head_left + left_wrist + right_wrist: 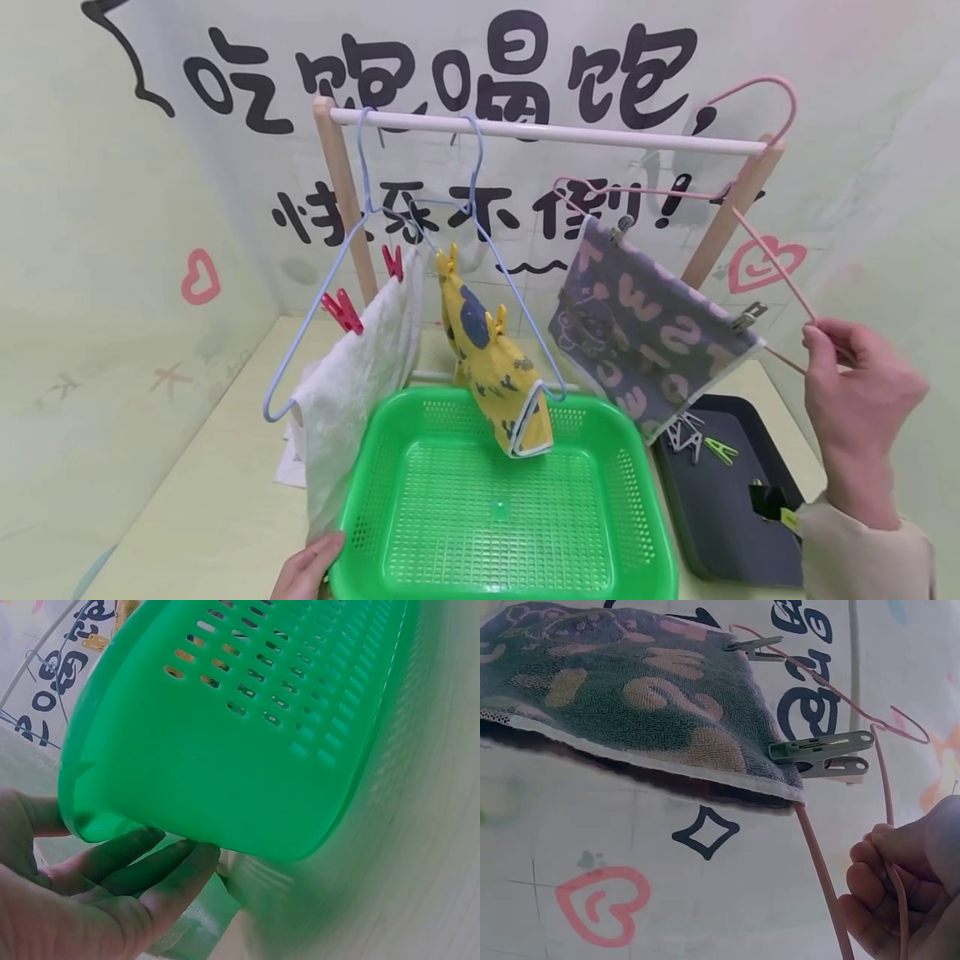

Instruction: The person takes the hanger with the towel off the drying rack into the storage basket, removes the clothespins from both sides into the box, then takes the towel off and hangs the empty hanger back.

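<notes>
My right hand (862, 392) pinches one side of a pink hanger (776, 262) between thumb and fingers. The hanger's hook curves over the right end of the white rod (547, 131). A grey towel (645, 325) with pink letters hangs tilted over its lower bar, held by grey clothespins (821, 750). My left hand (306, 571) grips the rim of a green basket (660, 517) at its near left. In the left wrist view the fingers (184, 881) curl beneath that rim, with the thumb on the other side.
Two blue hangers (307, 308) on the rod carry a white towel (348, 392) with red clothespins (342, 312) and a yellow patterned cloth (487, 358) with yellow clothespins (447, 261). A dark tray (727, 533) with loose clothespins (720, 451) lies right of the basket. Wooden posts (731, 221) support the rod.
</notes>
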The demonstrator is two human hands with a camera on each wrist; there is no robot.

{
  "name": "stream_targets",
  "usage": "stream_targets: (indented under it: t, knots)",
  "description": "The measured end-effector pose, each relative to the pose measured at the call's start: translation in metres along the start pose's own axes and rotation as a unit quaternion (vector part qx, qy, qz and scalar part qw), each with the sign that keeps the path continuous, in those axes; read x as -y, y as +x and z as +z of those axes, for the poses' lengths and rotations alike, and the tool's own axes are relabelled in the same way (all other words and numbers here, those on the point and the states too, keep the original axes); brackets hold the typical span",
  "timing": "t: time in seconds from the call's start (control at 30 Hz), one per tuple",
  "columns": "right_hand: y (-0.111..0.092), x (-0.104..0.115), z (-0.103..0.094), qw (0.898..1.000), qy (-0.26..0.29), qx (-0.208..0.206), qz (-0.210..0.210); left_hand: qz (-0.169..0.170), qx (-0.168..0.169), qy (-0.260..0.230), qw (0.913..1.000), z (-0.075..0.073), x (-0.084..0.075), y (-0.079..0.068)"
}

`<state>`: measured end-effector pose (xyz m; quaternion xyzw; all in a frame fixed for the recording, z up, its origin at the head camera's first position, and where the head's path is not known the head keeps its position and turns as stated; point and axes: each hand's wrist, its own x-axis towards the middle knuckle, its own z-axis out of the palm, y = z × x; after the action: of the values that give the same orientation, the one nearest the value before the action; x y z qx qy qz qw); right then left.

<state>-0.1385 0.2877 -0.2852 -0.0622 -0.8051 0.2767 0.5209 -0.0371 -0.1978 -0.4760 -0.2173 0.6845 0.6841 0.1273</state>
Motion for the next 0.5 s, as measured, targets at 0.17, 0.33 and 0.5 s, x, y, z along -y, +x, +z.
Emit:
stream_targets:
  t: [0.17, 0.33, 0.5]
  knots:
    - [0.0, 0.001, -0.016, 1.0, 0.009, -0.001, -0.001, 0.0, -0.002, -0.006, 1.0, -0.003, 0.001, 0.0]
    - [-0.006, 0.003, -0.031, 1.0, 0.017, 0.013, 0.017, -0.003, -0.001, -0.023, 0.9997, -0.004, 0.003, 0.0]
    - [-0.015, 0.003, -0.046, 0.996, 0.013, 0.028, 0.087, -0.006, -0.001, -0.028, 0.9996, -0.004, 0.002, 0.0]
